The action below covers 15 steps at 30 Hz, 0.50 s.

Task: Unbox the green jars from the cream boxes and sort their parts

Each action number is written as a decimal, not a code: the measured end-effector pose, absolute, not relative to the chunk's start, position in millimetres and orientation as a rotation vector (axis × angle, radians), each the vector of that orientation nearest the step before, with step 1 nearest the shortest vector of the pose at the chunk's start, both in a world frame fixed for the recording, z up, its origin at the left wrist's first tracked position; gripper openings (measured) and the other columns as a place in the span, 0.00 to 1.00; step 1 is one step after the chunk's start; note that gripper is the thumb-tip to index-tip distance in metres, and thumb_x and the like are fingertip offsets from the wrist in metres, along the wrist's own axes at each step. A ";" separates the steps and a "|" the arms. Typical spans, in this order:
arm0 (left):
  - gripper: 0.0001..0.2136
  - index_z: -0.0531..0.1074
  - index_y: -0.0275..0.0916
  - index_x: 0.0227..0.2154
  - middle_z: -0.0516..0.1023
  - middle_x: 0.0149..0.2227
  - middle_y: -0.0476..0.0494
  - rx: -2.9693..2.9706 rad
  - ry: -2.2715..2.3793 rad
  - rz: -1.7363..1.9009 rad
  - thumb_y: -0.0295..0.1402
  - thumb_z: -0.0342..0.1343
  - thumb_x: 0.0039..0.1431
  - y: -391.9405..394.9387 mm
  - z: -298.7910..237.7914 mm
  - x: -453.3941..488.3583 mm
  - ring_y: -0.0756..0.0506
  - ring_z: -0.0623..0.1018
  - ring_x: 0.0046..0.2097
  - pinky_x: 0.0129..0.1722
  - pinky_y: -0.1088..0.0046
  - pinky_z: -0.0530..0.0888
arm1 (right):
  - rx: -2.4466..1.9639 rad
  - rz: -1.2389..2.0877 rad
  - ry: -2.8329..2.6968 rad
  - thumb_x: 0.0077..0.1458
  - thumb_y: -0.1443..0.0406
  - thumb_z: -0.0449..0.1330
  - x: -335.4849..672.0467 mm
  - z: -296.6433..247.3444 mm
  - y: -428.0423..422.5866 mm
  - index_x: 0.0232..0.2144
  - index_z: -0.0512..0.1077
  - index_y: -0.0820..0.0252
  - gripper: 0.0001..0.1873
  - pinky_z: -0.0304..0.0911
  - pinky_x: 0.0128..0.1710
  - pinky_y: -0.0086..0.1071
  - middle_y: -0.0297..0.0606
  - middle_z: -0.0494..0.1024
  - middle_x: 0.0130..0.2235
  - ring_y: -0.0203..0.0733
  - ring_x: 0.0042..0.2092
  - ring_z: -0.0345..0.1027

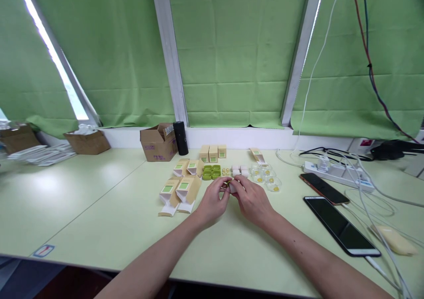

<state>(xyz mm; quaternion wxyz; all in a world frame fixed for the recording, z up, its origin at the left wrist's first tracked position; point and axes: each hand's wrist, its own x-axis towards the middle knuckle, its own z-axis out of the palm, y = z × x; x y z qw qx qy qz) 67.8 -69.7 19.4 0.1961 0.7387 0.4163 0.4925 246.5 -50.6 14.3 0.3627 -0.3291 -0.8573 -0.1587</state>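
Note:
My left hand [213, 202] and my right hand [253, 201] meet above the table, fingers closed in a pinch. A small green piece [228, 183] shows at my left fingertips. Against it, at my right fingertips, is a small white block [232, 188]; fingers cover most of both. Just beyond stand green square cups [212, 172], small yellowish pieces [225, 172] and white blocks [240, 171]. To their right lie clear round cases [266, 175] with yellow centres. Opened cream cartons [185, 188] with green labels lie to the left.
Closed cream cartons [213, 153] stand behind the cups, and one opened carton [258, 156] lies farther right. A cardboard box [159, 143] and black bottle [180, 138] are at the back. Two phones [341, 226], a power strip [338, 175] and loose cables occupy the right.

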 end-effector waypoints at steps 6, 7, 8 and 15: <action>0.16 0.75 0.41 0.49 0.80 0.48 0.41 2.055 1.211 1.360 0.22 0.51 0.62 -71.5 27.5 70.3 0.44 0.80 0.47 0.48 0.65 0.78 | -0.867 -0.389 -2.231 0.66 0.73 0.48 242.4 16.3 -51.7 0.58 0.65 0.61 0.20 0.69 0.32 0.37 0.51 0.76 0.51 0.49 0.43 0.74; 0.16 0.75 0.40 0.48 0.80 0.47 0.41 2.046 1.211 1.362 0.22 0.50 0.61 -71.4 28.3 70.6 0.44 0.80 0.47 0.48 0.66 0.78 | -0.871 -0.374 -2.231 0.66 0.73 0.48 242.1 16.6 -51.6 0.58 0.65 0.60 0.20 0.69 0.31 0.37 0.50 0.75 0.51 0.49 0.43 0.74; 0.16 0.76 0.40 0.48 0.81 0.47 0.42 2.036 1.211 1.362 0.22 0.50 0.61 -71.1 28.7 70.7 0.45 0.80 0.47 0.48 0.66 0.78 | -0.872 -0.356 -2.230 0.66 0.73 0.48 241.9 16.8 -51.4 0.58 0.64 0.60 0.20 0.69 0.31 0.37 0.50 0.75 0.51 0.49 0.42 0.74; 0.17 0.78 0.40 0.48 0.82 0.47 0.42 1.945 1.237 1.342 0.22 0.51 0.60 -65.8 25.2 69.2 0.44 0.81 0.46 0.48 0.66 0.79 | -0.868 -0.273 -2.221 0.65 0.73 0.49 242.8 15.2 -49.1 0.60 0.62 0.59 0.22 0.72 0.35 0.39 0.52 0.73 0.53 0.51 0.45 0.74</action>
